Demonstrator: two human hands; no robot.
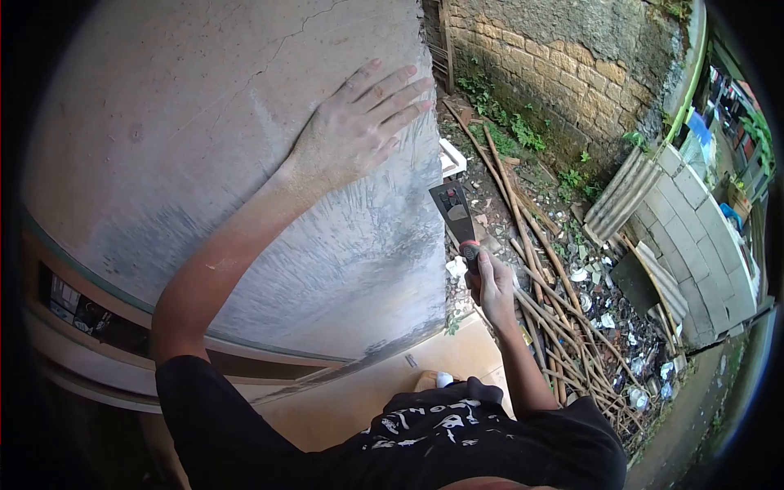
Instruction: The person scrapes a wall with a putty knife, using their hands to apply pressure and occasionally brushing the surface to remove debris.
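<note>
My left hand (351, 135) lies flat on the wall (343, 237), fingers spread and pointing toward its right-hand edge. Pale dust coats the hand and forearm. Grey scrape marks cover the lower part of the wall, and a thin crack runs across its upper part. My right hand (494, 290) is closed around the handle of a scraper (457, 216), just off the wall's edge. The scraper's wide metal blade points up and has a cut-out in it; its handle is dark with a red part.
Bamboo poles (563, 343) and scattered rubbish (641, 351) lie on the ground to the right. Beyond stand an old brick wall (563, 73), corrugated sheets (625, 192) and a grey block wall (694, 237). A tiled floor (465, 355) is below me; a window (90, 314) is at lower left.
</note>
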